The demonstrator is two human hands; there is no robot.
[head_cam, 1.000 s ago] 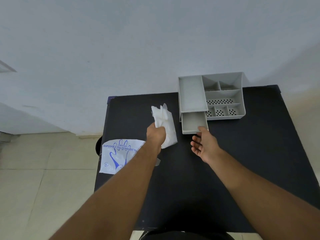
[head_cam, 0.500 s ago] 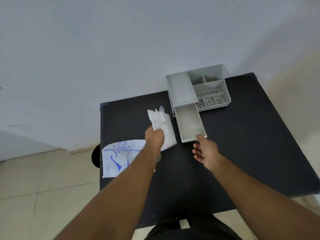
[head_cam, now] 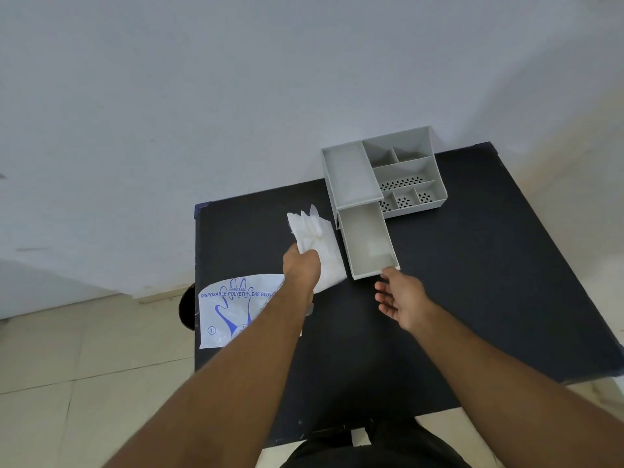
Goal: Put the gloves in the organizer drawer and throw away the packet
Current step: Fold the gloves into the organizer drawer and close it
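Drawer open and seemingly empty; left hand clutches gloves; right hand loose; packet awaits binning.

Left hand clenched — right hand loosely spread.

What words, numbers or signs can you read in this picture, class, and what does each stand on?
"EMBOSSED": small, at the top of the packet.
"DISPOSABLE POLYETHYLENE GLOV": on the packet, its end hidden behind the left forearm.
"L" in a circle: packet's lower left corner.
Organizer, drawer, gloves: no text.
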